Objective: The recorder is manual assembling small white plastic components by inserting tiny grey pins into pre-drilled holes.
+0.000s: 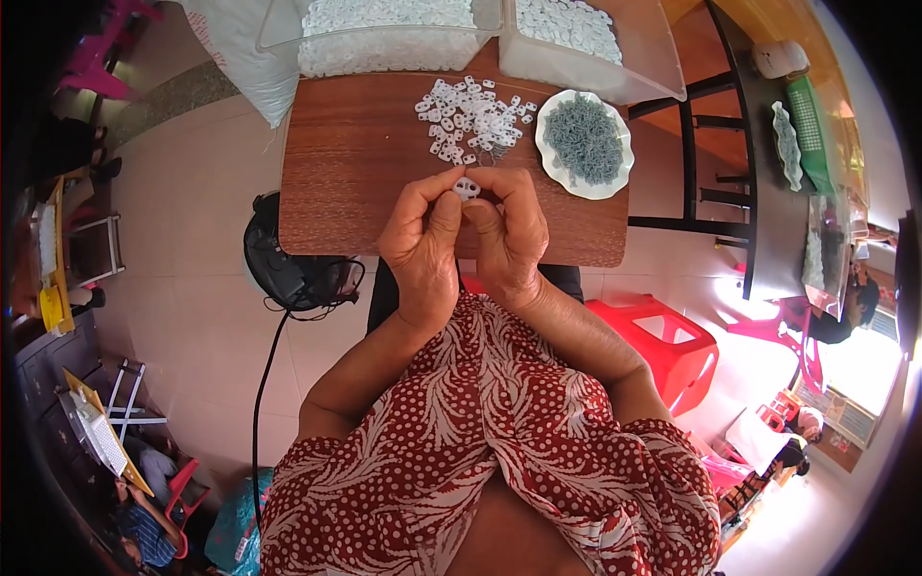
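Note:
Between the fingertips of both hands is a small white plastic piece with two holes (pixel 467 188). My left hand (pixel 425 240) pinches it from the left with thumb and forefinger. From the other side my right hand (pixel 506 230) closes on it the same way. Just beyond the fingertips lies a loose pile of similar white plastic pieces (pixel 471 113), with a few thin metal bits (pixel 493 154) at its near edge. To the right of the pile stands a white scalloped plate (pixel 545 144) heaped with small grey metal parts (pixel 584 139).
The brown wooden table (pixel 336 182) carries two clear bins at its far side, a left bin (pixel 403 60) and a right bin (pixel 576 77), full of white pieces. A white sack (pixel 252 58) leans beside them. A red stool (pixel 687 350) and a black bag (pixel 288 259) stand near.

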`<state>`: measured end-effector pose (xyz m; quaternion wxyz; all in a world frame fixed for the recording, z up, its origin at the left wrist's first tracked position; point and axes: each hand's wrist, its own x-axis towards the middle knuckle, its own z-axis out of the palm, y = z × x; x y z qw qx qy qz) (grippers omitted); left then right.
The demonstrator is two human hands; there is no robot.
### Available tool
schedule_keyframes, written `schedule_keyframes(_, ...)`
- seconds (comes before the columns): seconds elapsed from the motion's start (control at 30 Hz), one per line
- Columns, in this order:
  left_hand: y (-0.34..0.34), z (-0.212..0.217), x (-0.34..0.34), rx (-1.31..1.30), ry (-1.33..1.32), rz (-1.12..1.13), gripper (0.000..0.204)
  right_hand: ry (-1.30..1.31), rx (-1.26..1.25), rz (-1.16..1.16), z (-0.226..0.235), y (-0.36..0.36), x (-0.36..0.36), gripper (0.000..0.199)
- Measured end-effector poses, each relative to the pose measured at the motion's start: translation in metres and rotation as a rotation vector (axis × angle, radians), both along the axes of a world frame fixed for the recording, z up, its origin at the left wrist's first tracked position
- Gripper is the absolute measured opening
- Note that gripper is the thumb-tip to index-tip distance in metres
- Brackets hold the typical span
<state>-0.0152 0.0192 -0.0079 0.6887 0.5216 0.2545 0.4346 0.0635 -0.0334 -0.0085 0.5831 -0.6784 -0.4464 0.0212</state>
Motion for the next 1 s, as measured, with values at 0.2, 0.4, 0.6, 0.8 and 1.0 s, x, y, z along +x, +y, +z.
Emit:
schedule_keyframes(0.2,-0.001,0.008,-0.005,0.027,-0.017,0.012,0.021,-0.038,0.072,0.027,0.01,0.002,-0.002,0.025)
schedule_keyframes(0.4,-0.003,0.008,-0.006,0.073,-0.033,0.049,0.022,-0.002,0.09,0.029,0.009,0.002,-0.008,0.023)
schedule_keyframes(0.6,-0.006,0.009,-0.003,0.101,-0.018,0.095,0.018,-0.181,0.176,0.013,0.007,0.009,-0.005,0.019)
schedule_keyframes(0.8,-0.003,0.003,0.001,0.143,0.008,0.151,0.016,-0.302,0.233,0.023,0.001,0.017,0.002,0.019)
schedule_keyframes(1.0,0.002,-0.004,-0.002,-0.081,-0.005,0.08,0.018,-0.304,0.101,0.093,-0.007,0.014,0.009,0.022)
